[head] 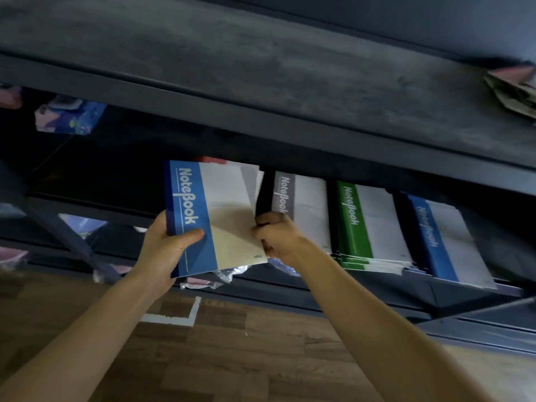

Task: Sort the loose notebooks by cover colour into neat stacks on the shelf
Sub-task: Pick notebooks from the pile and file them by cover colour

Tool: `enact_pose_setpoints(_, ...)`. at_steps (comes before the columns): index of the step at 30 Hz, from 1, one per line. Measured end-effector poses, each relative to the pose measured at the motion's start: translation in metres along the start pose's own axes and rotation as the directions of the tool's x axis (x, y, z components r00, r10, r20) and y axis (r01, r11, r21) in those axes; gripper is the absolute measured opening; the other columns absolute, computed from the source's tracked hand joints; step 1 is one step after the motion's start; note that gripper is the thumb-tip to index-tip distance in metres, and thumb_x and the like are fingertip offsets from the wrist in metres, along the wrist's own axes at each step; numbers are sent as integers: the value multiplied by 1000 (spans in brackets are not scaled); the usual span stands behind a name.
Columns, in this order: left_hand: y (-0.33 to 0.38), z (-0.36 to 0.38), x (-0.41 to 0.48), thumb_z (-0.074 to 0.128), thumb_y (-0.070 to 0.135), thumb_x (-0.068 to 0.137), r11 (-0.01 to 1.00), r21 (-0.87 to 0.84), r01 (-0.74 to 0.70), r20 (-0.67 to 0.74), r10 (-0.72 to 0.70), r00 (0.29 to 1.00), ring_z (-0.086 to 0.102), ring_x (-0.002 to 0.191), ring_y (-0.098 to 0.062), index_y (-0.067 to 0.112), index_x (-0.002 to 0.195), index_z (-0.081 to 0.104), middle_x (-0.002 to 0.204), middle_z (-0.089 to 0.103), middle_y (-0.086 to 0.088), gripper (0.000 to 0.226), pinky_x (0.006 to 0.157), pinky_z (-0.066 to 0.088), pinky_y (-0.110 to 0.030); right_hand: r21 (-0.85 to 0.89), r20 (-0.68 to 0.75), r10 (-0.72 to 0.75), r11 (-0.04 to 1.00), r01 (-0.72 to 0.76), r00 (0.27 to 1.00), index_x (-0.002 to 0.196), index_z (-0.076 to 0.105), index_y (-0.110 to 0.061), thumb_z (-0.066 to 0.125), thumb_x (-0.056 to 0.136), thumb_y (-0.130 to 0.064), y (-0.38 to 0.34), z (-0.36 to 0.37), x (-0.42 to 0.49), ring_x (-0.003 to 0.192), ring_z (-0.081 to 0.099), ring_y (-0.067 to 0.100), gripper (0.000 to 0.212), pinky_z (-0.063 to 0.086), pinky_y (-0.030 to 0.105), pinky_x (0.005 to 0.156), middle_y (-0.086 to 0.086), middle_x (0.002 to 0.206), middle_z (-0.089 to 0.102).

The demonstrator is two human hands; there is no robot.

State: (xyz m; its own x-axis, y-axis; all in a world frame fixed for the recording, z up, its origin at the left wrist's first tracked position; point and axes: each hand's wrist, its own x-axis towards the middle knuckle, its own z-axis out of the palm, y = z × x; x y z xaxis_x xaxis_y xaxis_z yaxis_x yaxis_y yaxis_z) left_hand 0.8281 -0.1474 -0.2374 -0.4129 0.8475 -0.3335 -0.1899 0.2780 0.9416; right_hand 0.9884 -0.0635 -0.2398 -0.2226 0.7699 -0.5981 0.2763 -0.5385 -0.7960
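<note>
Dark metal shelf (391,291) over wooden floor (232,343) carries a grey stack (307,207), green stack (365,224) and blue stack (446,242), all lying front to back. Just left of them, the left hand (165,245) grips a blue notebook (203,216) with its spine to the left and its long axis pointing into the shelf. The right hand (275,233) pinches its right edge. Covers fanned behind it are mostly hidden.

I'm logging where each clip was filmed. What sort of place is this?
Likely a stationery shop or stockroom: dark metal shelves, colour-sorted notebook stacks, plastic-wrapped packs at left.
</note>
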Motion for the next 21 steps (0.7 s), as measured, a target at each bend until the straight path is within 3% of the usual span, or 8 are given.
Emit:
enact_pose_setpoints(4,-17,72,-15,66,-1,82,998,61,2,109,-8,994,59,84,-19,15,110,52,94,63,-1,35,67,45,-30,156,-164,-24,986,50,986,81,58,-6,52,84,14,26,-66,-19,66,55,18,22,49,24,56,8,75,57)
enact_pose_setpoints(7,-29,135,-27,67,4,83,981,183,-67,198,30,980,57,95,-21,13,124,48,106,60,-2,46,74,43,-31,82,-342,-61,992,95,938,92,59,-9,56,85,10,47,-129,-34,77,53,17,20,43,25,70,3,81,56)
enact_pose_setpoints(9,-35,179,-39,65,11,86,949,282,-141,236,74,969,53,96,-18,15,129,42,105,55,4,49,70,40,-25,67,-444,-69,992,110,894,105,60,-9,56,85,7,58,-170,-43,84,53,18,26,44,23,65,4,88,57)
enact_pose_setpoints(12,-40,242,-62,62,25,89,884,402,-241,299,122,946,51,95,-13,17,141,28,105,50,13,63,67,38,-20,112,-550,-65,982,150,833,103,59,-14,56,86,8,76,-233,-56,80,55,17,28,44,20,57,1,87,58)
enact_pose_setpoints(14,-45,279,-73,54,43,91,754,565,-335,397,107,911,52,98,-14,21,149,10,128,47,7,77,72,38,-23,158,-618,-31,974,163,785,102,59,-16,57,87,7,86,-270,-62,73,55,16,27,47,24,56,2,88,58)
enact_pose_setpoints(16,-53,308,-77,41,59,90,487,743,-459,492,67,868,54,110,-24,26,150,0,149,30,-3,80,72,43,-28,181,-666,5,971,155,746,100,60,-18,56,88,5,95,-306,-67,76,56,19,26,51,29,63,5,91,59)
enact_pose_setpoints(18,-63,328,-78,32,67,88,234,815,-530,535,48,843,35,132,-30,28,150,-3,156,12,-4,81,91,42,-37,174,-701,20,974,144,713,98,60,-18,53,89,5,103,-338,-72,85,54,22,25,51,35,73,3,91,57)
enact_pose_setpoints(21,-75,345,-78,28,70,87,27,838,-545,543,58,838,10,143,-31,29,150,3,158,-3,-3,80,110,26,-46,177,-729,49,977,119,682,102,61,-16,49,88,7,114,-378,-71,87,51,24,29,50,37,66,4,93,56)
